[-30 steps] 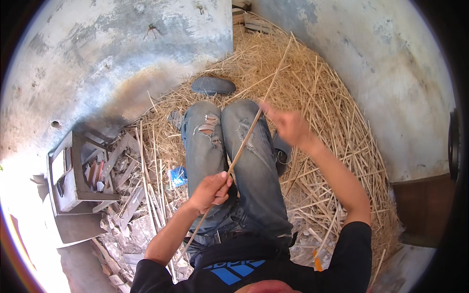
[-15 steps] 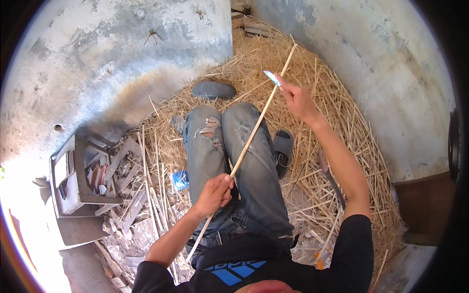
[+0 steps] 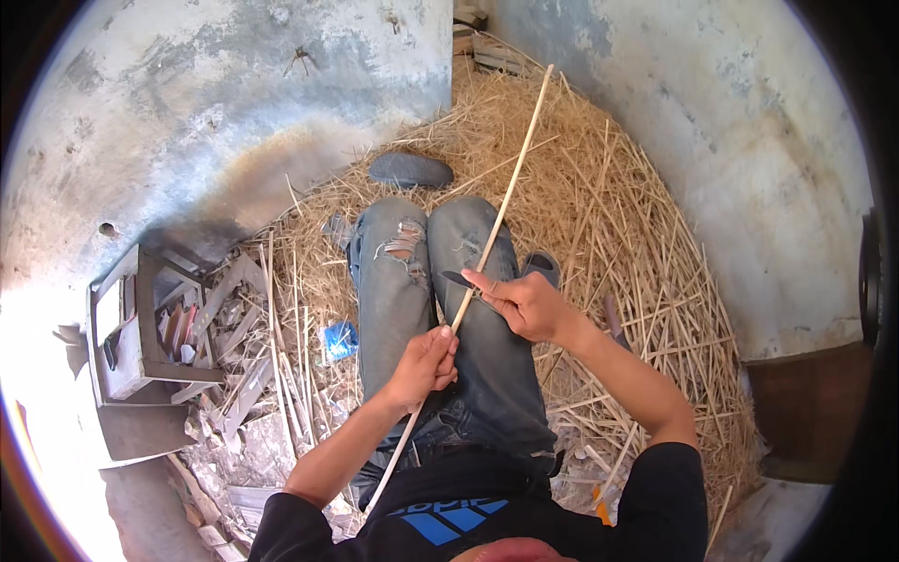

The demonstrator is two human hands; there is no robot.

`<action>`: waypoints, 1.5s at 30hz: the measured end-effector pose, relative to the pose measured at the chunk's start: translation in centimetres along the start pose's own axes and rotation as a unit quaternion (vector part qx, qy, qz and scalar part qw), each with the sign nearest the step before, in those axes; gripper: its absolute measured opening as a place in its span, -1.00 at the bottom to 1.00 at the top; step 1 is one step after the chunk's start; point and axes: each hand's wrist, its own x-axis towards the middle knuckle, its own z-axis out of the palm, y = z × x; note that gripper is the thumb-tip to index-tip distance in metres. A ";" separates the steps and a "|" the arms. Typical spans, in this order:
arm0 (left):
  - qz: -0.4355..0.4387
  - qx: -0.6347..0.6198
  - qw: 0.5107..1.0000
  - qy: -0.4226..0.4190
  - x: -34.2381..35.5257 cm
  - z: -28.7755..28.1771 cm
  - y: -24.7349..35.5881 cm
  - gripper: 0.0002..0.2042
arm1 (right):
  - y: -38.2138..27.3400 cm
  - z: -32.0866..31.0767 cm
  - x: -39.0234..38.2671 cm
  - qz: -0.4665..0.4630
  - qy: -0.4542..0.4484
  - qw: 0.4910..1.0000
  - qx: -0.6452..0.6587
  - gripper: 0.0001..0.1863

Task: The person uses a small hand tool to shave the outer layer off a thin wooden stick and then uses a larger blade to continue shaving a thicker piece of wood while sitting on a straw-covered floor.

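A long, pale wooden strip (image 3: 511,184) slants across my lap, from near my waist up past my knees. My left hand (image 3: 423,367) is closed around its lower part, above my thighs. Just beyond it, my right hand (image 3: 526,305) grips a knife (image 3: 456,278), whose dark blade lies across the strip. The knife's handle is hidden inside the right fist. Worn, ripped jeans (image 3: 393,309) cover my legs under the strip.
Straw-like shavings and thin strips (image 3: 646,281) are heaped ahead and to the right. Dark slippers (image 3: 410,170) lie near my knees. A wooden stool frame (image 3: 140,347) with scraps inside lies at the left, near a blue packet (image 3: 339,341). Stained walls (image 3: 234,112) rise behind.
My right hand has drawn the knife down along the strip, from near its far end to close by my left hand. The left hand has shifted slightly up and right.
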 end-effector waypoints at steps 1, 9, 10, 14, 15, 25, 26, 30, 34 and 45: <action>-0.007 -0.009 1.000 0.005 0.0 0.2 0.3 -0.65 | 0.0 -0.3 0.0 -0.002 0.000 1.000 -0.001 -0.54; 0.013 0.016 1.000 -0.003 0.7 -1.2 -0.2 -0.65 | 2.8 -2.6 1.9 0.100 0.196 0.955 0.201 -0.39; 0.015 0.020 1.000 -0.011 0.7 -1.4 -0.3 -0.65 | 2.7 -3.6 2.0 0.191 0.222 0.931 0.217 -0.34; 0.016 0.019 1.000 -0.019 0.9 -1.0 -0.8 -0.65 | 9.0 -8.1 2.8 0.046 0.407 0.896 -0.171 -0.28; 0.016 0.020 1.000 -0.018 0.9 -1.1 -0.9 -0.65 | 9.0 -8.7 2.8 0.001 0.448 0.848 -0.282 -0.27; 0.030 0.040 0.999 -0.010 0.7 -0.8 -0.7 -0.65 | 5.2 -10.5 2.7 0.265 0.183 0.941 -0.105 -0.47; 0.028 0.041 0.999 -0.009 0.7 -0.8 -0.8 -0.65 | 4.6 -9.8 3.1 0.200 0.208 0.952 -0.099 -0.52; 0.055 0.094 0.994 0.016 0.7 -0.6 -1.1 -0.67 | 5.7 -8.3 4.1 0.109 0.296 0.945 -0.088 -0.56; 0.067 0.123 0.989 0.038 0.8 -0.4 -1.2 -0.67 | 8.8 -8.4 4.0 0.158 0.407 0.895 -0.096 -0.55; 0.129 0.254 0.952 0.108 1.0 0.6 -1.7 -0.68 | 9.4 -2.9 3.9 -0.029 0.229 0.973 -0.018 -0.59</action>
